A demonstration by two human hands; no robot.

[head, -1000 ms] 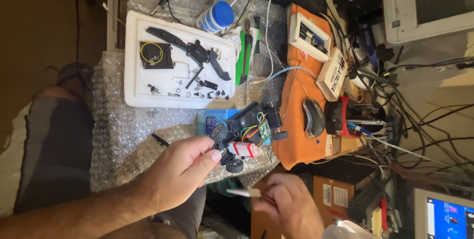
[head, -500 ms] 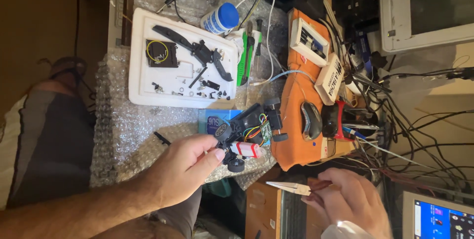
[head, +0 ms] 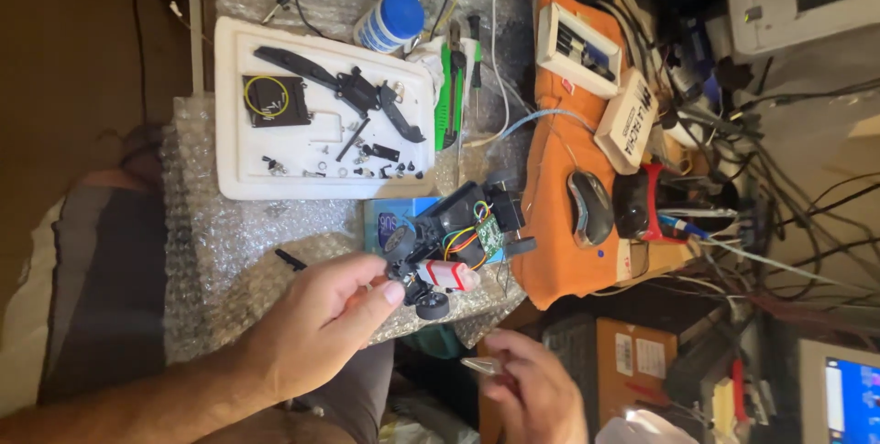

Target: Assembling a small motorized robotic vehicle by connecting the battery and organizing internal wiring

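My left hand (head: 316, 334) pinches a small black gadget (head: 440, 247), thumb and fingers on its near end. The gadget has little black wheels, coloured wires, a green circuit board and a red-and-white part. It is held just above the bubble wrap (head: 238, 261) and a blue box (head: 390, 219). My right hand (head: 536, 398) is low in the frame, a short way from the gadget, closed on a slim pale pointed tool (head: 478, 366) whose tip points toward my left hand.
A white foam tray (head: 321, 183) holds black plastic parts, a yellow ring and small screws. Beyond it are a blue-capped bottle (head: 390, 21), a green-handled tool (head: 445, 96), an orange cloth (head: 550, 187) with a mouse (head: 591, 208), tangled cables and cardboard boxes.
My right hand swung away toward the boxes with the pale tool, then came back near the gadget. My left hand kept its hold on the gadget.
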